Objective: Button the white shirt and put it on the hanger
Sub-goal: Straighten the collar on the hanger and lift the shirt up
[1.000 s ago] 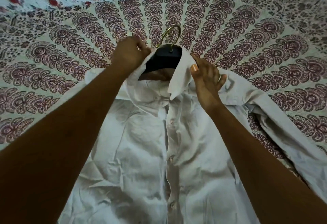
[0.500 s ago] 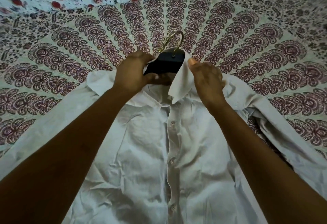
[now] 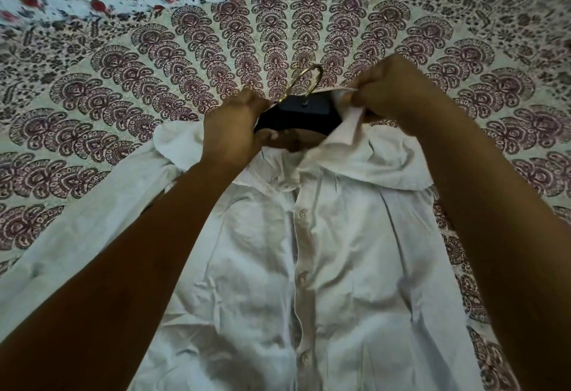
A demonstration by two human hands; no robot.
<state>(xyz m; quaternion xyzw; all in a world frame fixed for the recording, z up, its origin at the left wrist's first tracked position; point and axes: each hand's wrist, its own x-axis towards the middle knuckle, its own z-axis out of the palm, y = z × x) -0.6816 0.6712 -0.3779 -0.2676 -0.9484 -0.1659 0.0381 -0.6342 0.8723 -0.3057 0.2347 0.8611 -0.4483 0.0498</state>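
Home bedroom: patterned bedspread (image 3: 154, 88)

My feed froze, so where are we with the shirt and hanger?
Done: the placket buttons in view look fastened, and the hanger sits in the neck of the shirt with its hook sticking out. In hand: the left hand grips the hanger's left side and the right hand pinches the collar. Left: settle the collar and shoulders; the top button is hidden.

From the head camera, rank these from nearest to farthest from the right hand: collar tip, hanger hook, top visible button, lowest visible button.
From the right hand:
1. Collar tip, pinched in its fingers.
2. Hanger hook, just to its left.
3. Top visible button, below on the placket.
4. Lowest visible button, near the bottom edge.
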